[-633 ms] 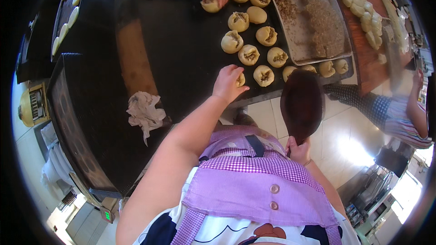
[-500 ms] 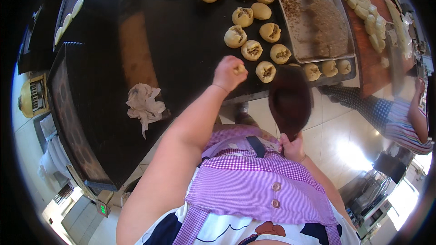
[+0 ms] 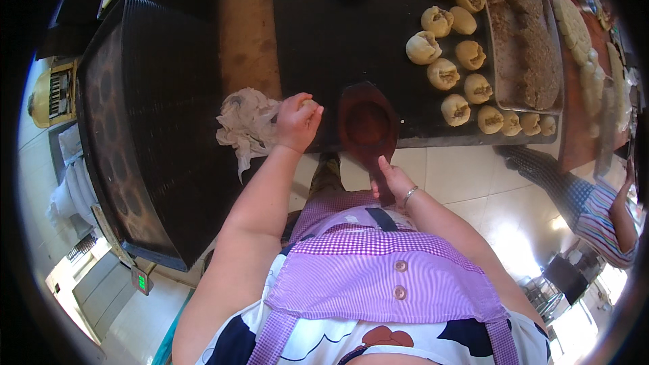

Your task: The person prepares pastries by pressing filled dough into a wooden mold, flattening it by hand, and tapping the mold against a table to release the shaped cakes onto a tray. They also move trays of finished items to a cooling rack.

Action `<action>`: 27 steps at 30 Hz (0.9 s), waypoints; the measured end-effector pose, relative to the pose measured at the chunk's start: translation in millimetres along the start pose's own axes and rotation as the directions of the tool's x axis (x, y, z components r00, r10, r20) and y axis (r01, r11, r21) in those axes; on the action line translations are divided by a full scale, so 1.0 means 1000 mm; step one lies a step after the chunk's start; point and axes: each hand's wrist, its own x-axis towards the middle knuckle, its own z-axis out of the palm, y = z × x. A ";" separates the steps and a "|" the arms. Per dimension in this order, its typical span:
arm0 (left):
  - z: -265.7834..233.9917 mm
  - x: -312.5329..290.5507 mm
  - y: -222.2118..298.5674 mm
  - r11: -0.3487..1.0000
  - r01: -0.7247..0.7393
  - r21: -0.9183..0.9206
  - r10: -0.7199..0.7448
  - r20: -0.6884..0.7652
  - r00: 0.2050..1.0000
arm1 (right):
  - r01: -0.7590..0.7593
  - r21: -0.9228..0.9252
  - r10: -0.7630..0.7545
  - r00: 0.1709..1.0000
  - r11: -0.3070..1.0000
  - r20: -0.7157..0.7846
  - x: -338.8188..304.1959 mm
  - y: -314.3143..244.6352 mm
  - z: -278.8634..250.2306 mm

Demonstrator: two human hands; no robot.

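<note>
My right hand (image 3: 395, 182) grips the handle of a dark brown wooden mould (image 3: 368, 125) with a round hollow in its paddle-shaped head. The head lies over the near edge of the black work surface. Just left of it, my left hand (image 3: 296, 123) is closed, with a bit of pale dough (image 3: 309, 104) showing between the fingers; most of this piece is hidden. Beside that hand sits a crumpled whitish cloth (image 3: 247, 122). To the right of the mould, several dough balls (image 3: 455, 109) with open tops show brown filling.
A metal tray (image 3: 500, 61) of brown filling stands beyond the dough balls. Further right, rolls of pale dough (image 3: 574, 23) lie on a reddish wooden table (image 3: 574, 132). On the left rises a stack of black trays (image 3: 145, 128). Another person (image 3: 608, 220) stands at the right.
The mould swung left to the surface edge in my right hand. My left hand moved left toward the cloth, still closed. The view shifted left; another person's hands at the top are gone from it.
</note>
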 end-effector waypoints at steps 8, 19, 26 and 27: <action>0.007 0.040 0.077 0.899 -0.199 -0.390 0.218 0.004 0.976 | 0.030 0.199 -0.019 0.998 0.980 -0.056 0.038 0.007 0.021; 0.064 0.028 0.077 0.933 -0.285 -0.221 0.333 0.226 0.915 | 0.122 0.249 -0.107 0.992 0.961 -0.075 0.047 0.004 0.032; 0.059 0.055 0.119 0.907 -0.342 0.245 0.157 0.558 0.815 | 0.151 0.277 -0.150 0.988 0.949 -0.024 0.056 0.011 0.026; 0.063 0.051 0.115 0.903 -0.350 0.249 0.152 0.578 0.802 | 0.149 0.246 -0.150 0.989 0.958 -0.017 0.056 0.012 0.025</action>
